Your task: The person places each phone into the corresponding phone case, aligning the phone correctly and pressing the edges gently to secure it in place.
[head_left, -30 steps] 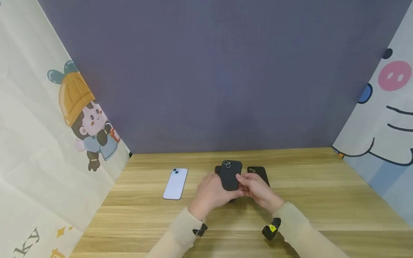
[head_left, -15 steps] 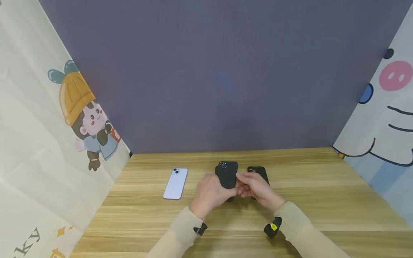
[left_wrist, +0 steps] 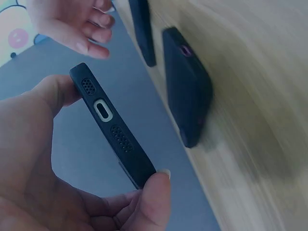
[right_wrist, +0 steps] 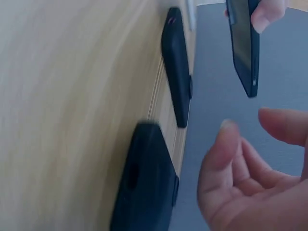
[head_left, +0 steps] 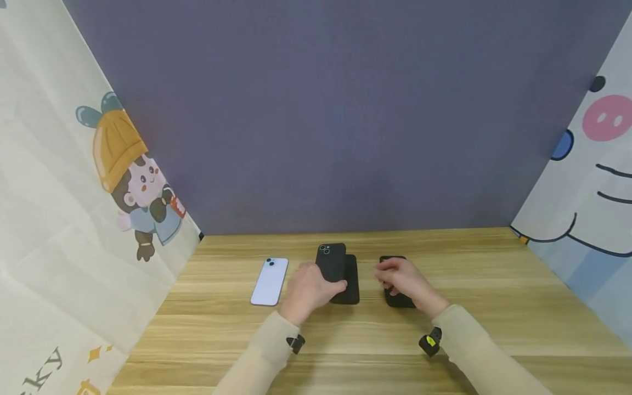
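Observation:
My left hand (head_left: 306, 291) grips a phone in a black case (head_left: 332, 262) by its edges, between thumb and fingers. In the left wrist view its bottom edge, with a charging port (left_wrist: 103, 111) and speaker holes, faces the camera. Below it a second black-cased phone (head_left: 352, 291) lies on the table, partly hidden in the head view. My right hand (head_left: 401, 277) holds nothing; its fingers are loosely bent, with thumb and forefinger apart in the right wrist view. It hovers over a third black-cased phone (head_left: 401, 300), which it partly covers.
A pale lilac phone (head_left: 269, 282) lies back up on the wooden table (head_left: 345, 356), left of my left hand. Behind the table stands a grey-purple panel (head_left: 316, 126). Printed cartoon curtains (head_left: 44, 208) border both sides.
My right hand has let go of the held phone and moved right, over the third one. The left hand has carried its phone left, uncovering more of the phone beneath.

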`<action>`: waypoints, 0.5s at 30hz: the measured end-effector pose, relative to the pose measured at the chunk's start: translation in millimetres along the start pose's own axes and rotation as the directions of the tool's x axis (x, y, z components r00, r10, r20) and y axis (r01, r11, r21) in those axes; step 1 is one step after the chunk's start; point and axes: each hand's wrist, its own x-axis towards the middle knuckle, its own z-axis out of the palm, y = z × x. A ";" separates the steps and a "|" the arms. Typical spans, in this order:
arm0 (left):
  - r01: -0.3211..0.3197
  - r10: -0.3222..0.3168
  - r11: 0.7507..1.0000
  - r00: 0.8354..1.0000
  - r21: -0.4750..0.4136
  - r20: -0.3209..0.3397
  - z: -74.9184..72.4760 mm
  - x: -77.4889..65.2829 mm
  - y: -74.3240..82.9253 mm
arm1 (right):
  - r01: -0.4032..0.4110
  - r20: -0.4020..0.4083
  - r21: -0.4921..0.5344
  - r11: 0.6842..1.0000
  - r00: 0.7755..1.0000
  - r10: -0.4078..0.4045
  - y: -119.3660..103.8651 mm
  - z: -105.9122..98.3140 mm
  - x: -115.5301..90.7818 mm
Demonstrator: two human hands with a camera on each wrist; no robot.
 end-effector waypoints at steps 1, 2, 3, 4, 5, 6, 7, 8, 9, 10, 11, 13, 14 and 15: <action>0.000 0.000 1.000 1.000 0.007 -0.005 0.0 1.3 -2.3 | 0.002 -0.011 -0.044 0.999 1.000 -0.002 0.2 -1.2 0.0; -0.001 0.001 1.000 1.000 0.012 -0.009 -0.2 2.6 -4.6 | 0.003 -0.022 -0.088 0.996 1.000 -0.005 0.1 -2.3 -0.2; -0.001 0.002 1.000 1.000 0.017 -0.012 0.0 3.8 -7.1 | 0.004 -0.032 -0.129 0.992 0.999 -0.008 0.0 -3.3 -0.5; 0.000 0.000 1.000 1.000 0.024 -0.011 0.3 5.0 -9.6 | -0.002 -0.043 -0.164 0.986 0.999 -0.006 -0.2 -4.3 -0.8; 0.004 -0.004 1.000 1.000 0.021 -0.009 0.6 6.0 -12.0 | -0.007 -0.049 -0.200 0.980 0.999 -0.003 -0.5 -5.4 -1.0; 0.005 -0.005 1.000 1.000 0.022 -0.008 1.0 6.9 -14.4 | -0.013 -0.056 -0.235 0.972 0.998 -0.001 -1.4 -6.3 -1.2; 0.007 -0.007 1.000 1.000 0.025 -0.005 1.3 7.7 -16.6 | -0.015 -0.061 -0.272 0.962 0.998 -0.002 -1.8 -7.2 -1.2; 0.008 -0.007 1.000 1.000 0.025 -0.002 1.6 8.5 -18.5 | -0.016 -0.067 -0.313 0.950 0.998 -0.005 -2.5 -7.8 -1.3; 0.009 -0.009 1.000 1.000 0.026 0.004 2.1 9.1 -20.3 | -0.014 -0.070 -0.354 0.935 0.997 -0.011 -3.0 -8.8 -1.0; 0.010 -0.010 0.999 1.000 0.032 0.008 2.3 9.9 -21.7 | -0.016 -0.077 -0.394 0.919 0.997 -0.016 -3.5 -9.5 -0.8; 0.010 -0.010 0.999 1.000 0.035 0.009 2.5 10.6 -22.9 | -0.010 -0.079 -0.437 0.900 0.996 -0.027 -4.0 -10.5 -0.6; 0.018 -0.018 0.999 1.000 0.049 0.014 3.1 12.3 -25.1 | -0.010 -0.085 -0.505 0.863 0.996 -0.038 -4.3 -11.4 -0.7; 0.022 -0.023 0.998 1.000 0.058 0.017 3.4 13.0 -26.1 | -0.015 -0.089 -0.531 0.847 0.995 -0.038 -4.8 -11.6 -1.2; 0.030 -0.032 0.997 0.999 0.069 0.021 3.8 13.8 -27.2 | -0.019 -0.089 -0.553 0.833 0.995 -0.037 -4.7 -11.9 -1.4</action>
